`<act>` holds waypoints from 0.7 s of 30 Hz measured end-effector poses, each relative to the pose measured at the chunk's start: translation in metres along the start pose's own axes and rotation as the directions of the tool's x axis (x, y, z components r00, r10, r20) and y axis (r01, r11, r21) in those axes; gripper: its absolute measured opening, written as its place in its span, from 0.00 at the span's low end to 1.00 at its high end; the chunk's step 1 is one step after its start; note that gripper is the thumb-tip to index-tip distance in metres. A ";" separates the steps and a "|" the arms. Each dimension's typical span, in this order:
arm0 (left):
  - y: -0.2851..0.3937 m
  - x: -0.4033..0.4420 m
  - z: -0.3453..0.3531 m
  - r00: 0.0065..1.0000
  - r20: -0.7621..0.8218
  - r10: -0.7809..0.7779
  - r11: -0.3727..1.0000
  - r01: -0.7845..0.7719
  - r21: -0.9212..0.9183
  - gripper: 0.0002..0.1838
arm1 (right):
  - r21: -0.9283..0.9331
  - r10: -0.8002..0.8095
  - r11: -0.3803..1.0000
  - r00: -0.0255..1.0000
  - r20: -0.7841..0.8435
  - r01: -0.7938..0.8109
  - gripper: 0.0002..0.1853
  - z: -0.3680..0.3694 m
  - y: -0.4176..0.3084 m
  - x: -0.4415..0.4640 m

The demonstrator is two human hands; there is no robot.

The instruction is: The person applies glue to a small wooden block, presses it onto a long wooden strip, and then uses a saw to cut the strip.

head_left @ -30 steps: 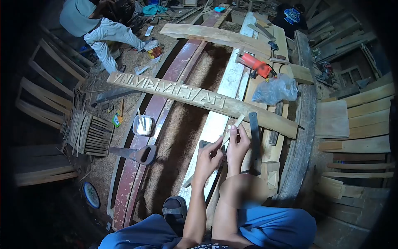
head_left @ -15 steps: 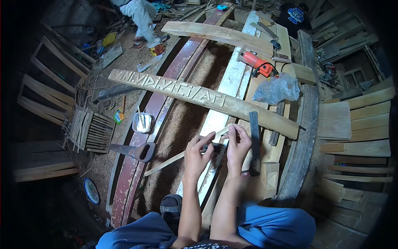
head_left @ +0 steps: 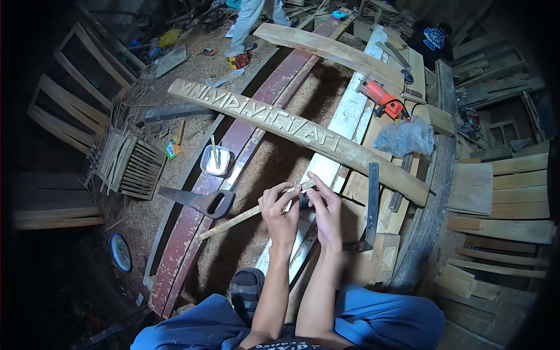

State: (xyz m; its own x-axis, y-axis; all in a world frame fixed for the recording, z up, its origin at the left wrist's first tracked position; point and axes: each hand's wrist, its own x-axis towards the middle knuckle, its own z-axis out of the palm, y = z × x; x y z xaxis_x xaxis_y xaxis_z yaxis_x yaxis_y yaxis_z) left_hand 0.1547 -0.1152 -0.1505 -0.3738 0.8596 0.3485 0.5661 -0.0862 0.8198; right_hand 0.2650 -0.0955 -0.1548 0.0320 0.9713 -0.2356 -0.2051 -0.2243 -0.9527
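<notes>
A thin wooden strip (head_left: 230, 223) slants up from the red beam to my hands. My left hand (head_left: 281, 214) is closed around it near its upper end. At that end, the fingers of my right hand (head_left: 326, 211) pinch the strip close to my left fingertips. Just beyond lies a long board (head_left: 245, 112) with raised wooden letters along its face, laid across the beams. A dark metal square (head_left: 373, 195) rests to the right of my right hand. To the left of my hands, a handsaw (head_left: 201, 201) and a tub of white paste (head_left: 216, 160) with a stick in it sit on the red beam.
An orange power tool (head_left: 385, 99) and a clear plastic bag (head_left: 404, 137) lie at the right. Another curved board (head_left: 338, 53) spans the beams farther back. A person's legs (head_left: 248, 26) are at the top, and wooden frames (head_left: 73, 116) stand at the left.
My hands have come closer together on the strip. The view has shifted, so the bench things appear farther right. The other person's legs are now upright and apart.
</notes>
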 end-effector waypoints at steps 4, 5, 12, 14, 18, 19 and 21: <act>-0.002 0.002 -0.003 1.000 -0.020 0.018 1.000 -0.018 0.007 0.11 | 0.050 0.013 0.999 1.000 0.017 -0.014 0.21 0.006 0.003 -0.001; -0.002 0.002 -0.004 1.000 -0.010 0.008 1.000 -0.008 -0.013 0.11 | 0.071 -0.004 0.997 0.999 -0.043 0.007 0.21 0.008 0.005 0.000; -0.007 0.002 -0.017 1.000 -0.002 -0.007 1.000 0.007 0.007 0.12 | 0.073 0.011 0.997 1.000 -0.022 -0.009 0.19 0.016 0.010 -0.002; -0.015 0.000 -0.019 0.999 0.031 -0.012 1.000 0.011 0.008 0.11 | 0.057 0.007 0.998 1.000 -0.025 -0.005 0.18 0.019 0.022 0.001; -0.050 -0.006 -0.023 0.994 0.085 -0.074 0.997 0.076 -0.025 0.10 | -0.178 -0.059 0.983 0.996 -0.064 0.047 0.19 0.018 0.048 0.001; -0.058 -0.006 -0.027 0.977 0.100 -0.189 0.978 0.196 -0.072 0.10 | -0.343 -0.097 0.938 0.988 -0.124 0.049 0.19 0.015 0.054 0.000; -0.070 -0.005 -0.039 0.938 0.142 -0.317 0.943 0.327 -0.057 0.10 | -0.516 -0.143 0.856 0.969 -0.200 0.020 0.21 0.008 0.065 -0.003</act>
State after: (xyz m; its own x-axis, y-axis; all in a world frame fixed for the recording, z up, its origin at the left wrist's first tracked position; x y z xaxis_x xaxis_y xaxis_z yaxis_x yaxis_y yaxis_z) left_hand 0.0884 -0.1328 -0.1917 -0.4254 0.9050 0.0023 0.3699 0.1715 0.9131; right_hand 0.2442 -0.1122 -0.2149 0.2560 0.9578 -0.1305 0.3302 -0.2135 -0.9195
